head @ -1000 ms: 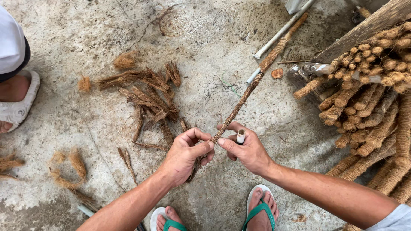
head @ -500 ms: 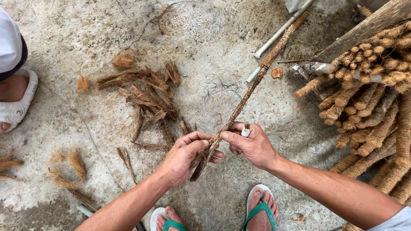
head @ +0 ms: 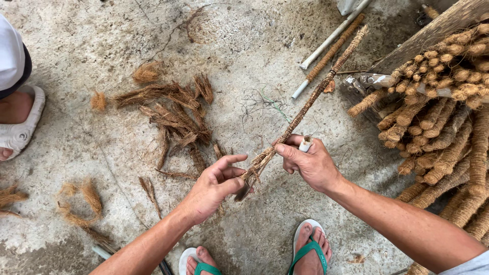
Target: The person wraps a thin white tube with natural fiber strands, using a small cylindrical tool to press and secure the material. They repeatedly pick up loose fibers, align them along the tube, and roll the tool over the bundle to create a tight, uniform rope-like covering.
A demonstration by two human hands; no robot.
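Note:
A long stick wrapped in brown coir rope (head: 316, 97) slants from the upper right down to my hands. My left hand (head: 214, 186) pinches the frayed fibre end (head: 252, 173) of the wrap at the stick's lower tip, fingers partly spread. My right hand (head: 308, 163) grips the stick a little higher, thumb along it, and also holds a short white tube (head: 305, 143) sticking up between the fingers. Both hands are above the concrete floor (head: 91, 40).
Loose coir tufts (head: 173, 114) lie scattered on the floor at left. A stack of coir-wrapped sticks (head: 448, 102) fills the right side. A white pipe with partial wrap (head: 331, 46) lies at top. My feet wear green sandals (head: 305, 252). Another person's foot in a white sandal (head: 18, 125) is at far left.
My left hand has slid lower along the stick to its frayed end and opened its fingers. The stick has tilted slightly; my right hand keeps its grip.

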